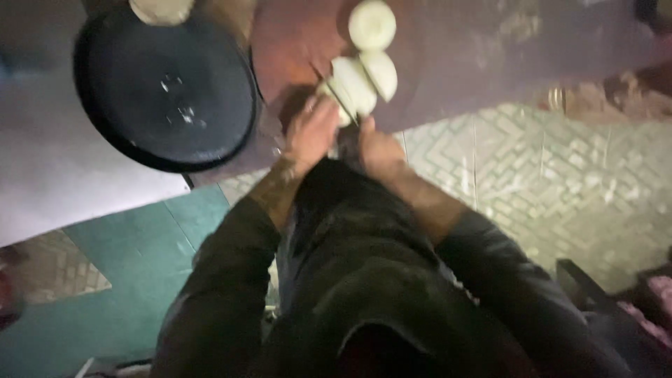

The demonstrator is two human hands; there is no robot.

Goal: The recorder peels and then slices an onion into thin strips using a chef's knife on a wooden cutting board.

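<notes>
Several pale peeled onion pieces lie on a reddish-brown board (294, 49): a round one (372, 24) at the top and cut halves (364, 80) below it. My left hand (308, 133) presses on the nearest white onion piece (341, 94) at the board's near edge. Just to its right, my right hand (378, 148) is closed around the handle of a thin knife (336, 94), whose blade runs slantwise across the cut pieces. The picture is blurred and dim, and both dark sleeves fill the lower part of the view.
A large round black pan (164, 91) rests on the table to the left of the board, with a pale object (161, 8) at its top rim. Below the table lie patterned floor tiles (560, 182) and a teal mat (133, 259). A dark object (602, 294) stands at lower right.
</notes>
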